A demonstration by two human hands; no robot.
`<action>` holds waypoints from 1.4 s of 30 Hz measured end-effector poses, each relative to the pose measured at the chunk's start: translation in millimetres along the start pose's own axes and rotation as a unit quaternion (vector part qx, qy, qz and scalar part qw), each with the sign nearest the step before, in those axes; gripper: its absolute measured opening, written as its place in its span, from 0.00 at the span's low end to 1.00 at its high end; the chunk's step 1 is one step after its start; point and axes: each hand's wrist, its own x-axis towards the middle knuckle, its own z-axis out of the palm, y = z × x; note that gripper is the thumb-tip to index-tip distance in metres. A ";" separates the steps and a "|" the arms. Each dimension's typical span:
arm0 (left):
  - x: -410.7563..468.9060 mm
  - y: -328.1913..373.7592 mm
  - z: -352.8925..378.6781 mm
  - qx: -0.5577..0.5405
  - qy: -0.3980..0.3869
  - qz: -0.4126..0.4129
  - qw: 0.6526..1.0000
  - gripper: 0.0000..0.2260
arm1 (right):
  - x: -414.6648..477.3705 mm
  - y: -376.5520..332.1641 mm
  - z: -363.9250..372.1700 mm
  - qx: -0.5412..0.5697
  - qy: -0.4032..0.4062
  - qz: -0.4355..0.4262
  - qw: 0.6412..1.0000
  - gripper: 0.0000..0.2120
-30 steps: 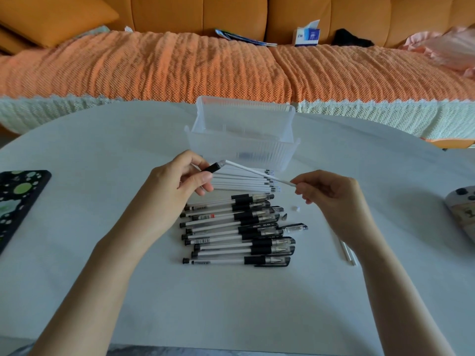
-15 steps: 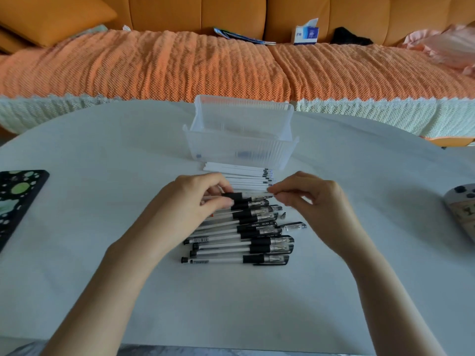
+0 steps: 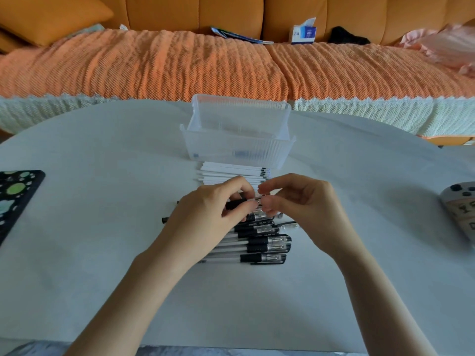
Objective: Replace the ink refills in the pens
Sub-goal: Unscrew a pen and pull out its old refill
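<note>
Nearest, on the white worktop (image 3: pixel 102 240), a row of black-and-clear pens (image 3: pixel 264 246) lies just on the near side of the fingers, partly hidden under the left hand (image 3: pixel 213 214). That hand's fingers curl round the black grip of one pen (image 3: pixel 236 203). The right hand (image 3: pixel 303 204) pinches the same pen's clear tip end. Just beyond the fingers lies a stack of white refills (image 3: pixel 231 170), and behind it stands a clear plastic box (image 3: pixel 239 147).
</note>
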 end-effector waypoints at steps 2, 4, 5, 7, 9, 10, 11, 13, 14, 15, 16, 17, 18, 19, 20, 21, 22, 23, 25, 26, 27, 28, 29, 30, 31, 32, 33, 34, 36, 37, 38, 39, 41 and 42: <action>-0.2 -0.8 0.3 0.017 0.009 0.003 1.000 0.05 | 0.3 2.7 -1.5 -0.020 0.002 0.008 1.000 0.02; -0.5 -0.4 0.5 0.027 0.008 0.004 1.000 0.05 | 0.6 4.4 -1.1 -0.028 -0.004 0.005 1.000 0.03; -0.5 0.4 0.4 0.033 0.008 0.004 0.999 0.05 | 0.8 4.7 -0.3 -0.028 -0.011 0.001 1.000 0.04; -0.2 1.4 -0.3 0.041 0.015 0.006 0.999 0.04 | 0.6 4.0 0.7 -0.025 -0.026 -0.003 0.999 0.04; -0.3 1.9 -1.4 0.039 0.023 0.007 0.999 0.05 | 0.0 3.1 -0.5 -0.026 -0.034 -0.006 0.999 0.04; -0.4 2.2 -1.8 0.038 0.025 0.009 0.999 0.06 | -0.4 2.3 -1.2 -0.028 -0.036 -0.008 0.999 0.04; -0.3 1.8 -1.4 0.041 0.026 0.011 0.999 0.07 | -0.8 1.7 -1.7 -0.030 -0.037 -0.011 0.999 0.04; -0.6 1.9 -0.3 0.053 0.023 0.017 0.998 0.08 | -1.2 1.8 -2.1 -0.036 -0.040 -0.012 0.998 0.05; -0.9 2.1 0.2 0.060 0.022 0.019 0.998 0.08 | -1.3 2.1 -1.9 -0.039 -0.041 -0.011 0.998 0.05; -1.0 2.9 0.4 0.064 0.020 0.021 0.997 0.08 | -1.3 2.6 -1.8 -0.042 -0.040 -0.012 0.998 0.04; -0.9 3.5 0.3 0.067 0.017 0.022 0.997 0.07 | -1.5 2.9 -2.0 -0.047 -0.036 -0.016 0.998 0.04; -0.7 3.9 -0.3 0.066 0.015 0.021 0.997 0.06 | -1.5 3.1 -3.0 -0.054 -0.028 -0.022 0.998 0.05; -0.2 4.3 -1.4 0.064 0.014 0.018 0.998 0.05 | -1.7 2.6 -4.7 -0.063 -0.017 -0.029 0.997 0.07; 0.2 4.4 -3.0 0.060 0.016 0.013 0.998 0.05 | -1.8 1.6 -7.3 -0.068 -0.005 -0.034 0.997 0.07; 0.3 3.9 -4.6 0.056 0.018 0.007 0.998 0.05 | -1.8 0.8 -11.0 -0.071 0.007 -0.035 0.997 0.07; 0.5 2.9 -5.8 0.054 0.019 0.000 0.998 0.05 | -1.5 1.0 -15.5 -0.077 0.022 -0.031 0.996 0.07; 0.3 1.7 -7.1 0.055 0.019 -0.007 0.998 0.05 | -0.8 2.2 -20.8 -0.094 0.036 -0.024 0.995 0.06; 0.4 0.5 -7.9 0.057 0.019 -0.012 0.998 0.05 | 0.0 4.6 -26.2 -0.123 0.046 -0.014 0.991 0.06; 0.8 -1.4 -8.3 0.057 0.023 -0.020 0.998 0.06 | 0.9 10.3 -35.2 -0.200 0.051 0.006 0.979 0.06; 1.2 -1.3 -8.3 0.052 0.023 -0.022 0.998 0.06 | 1.1 12.7 -37.8 -0.235 0.052 0.014 0.971 0.06; 1.6 -0.9 -8.0 0.048 0.020 -0.024 0.998 0.06 | 1.2 15.2 -39.3 -0.264 0.053 0.022 0.963 0.07; 1.9 0.0 -7.4 0.047 0.015 -0.025 0.998 0.05 | 1.3 17.3 -40.0 -0.284 0.053 0.031 0.957 0.07; 1.8 1.1 -6.8 0.050 0.010 -0.025 0.998 0.05 | 1.5 19.4 -40.2 -0.298 0.053 0.041 0.952 0.09; 1.5 1.5 -6.1 0.055 0.004 -0.024 0.998 0.05 | 1.9 21.7 -40.5 -0.310 0.054 0.051 0.948 0.10; 1.3 1.5 -5.6 0.060 0.001 -0.023 0.998 0.05 | 2.6 23.8 -40.8 -0.322 0.055 0.058 0.943 0.11; 1.0 1.0 -5.1 0.062 -0.003 -0.024 0.998 0.05 | 3.2 25.7 -41.9 -0.333 0.056 0.064 0.939 0.12; 0.9 0.3 -4.8 0.063 -0.006 -0.025 0.998 0.05 | 3.8 27.3 -43.2 -0.340 0.058 0.068 0.936 0.12; 0.9 -0.3 -4.7 0.063 -0.010 -0.026 0.998 0.05 | 4.2 27.8 -44.6 -0.346 0.061 0.072 0.934 0.11; 0.7 -0.7 -5.0 0.065 -0.015 -0.027 0.997 0.05 | 4.7 29.1 -47.2 -0.361 0.061 0.079 0.927 0.08; 0.7 -0.7 -5.3 0.065 -0.016 -0.026 0.997 0.05 | 4.9 29.7 -48.0 -0.371 0.059 0.082 0.923 0.07; 0.5 -0.3 -5.4 0.065 -0.015 -0.024 0.997 0.04 | 4.9 30.2 -48.4 -0.382 0.055 0.083 0.919 0.06; 0.2 0.3 -5.8 0.064 -0.014 -0.023 0.998 0.04 | 5.0 30.7 -48.3 -0.390 0.053 0.082 0.916 0.06; 0.0 0.9 -5.8 0.063 -0.015 -0.023 0.998 0.04 | 4.9 30.9 -48.4 -0.396 0.051 0.080 0.913 0.07; 0.2 0.9 -5.6 0.061 -0.015 -0.023 0.998 0.04 | 4.8 30.6 -48.5 -0.398 0.050 0.081 0.912 0.07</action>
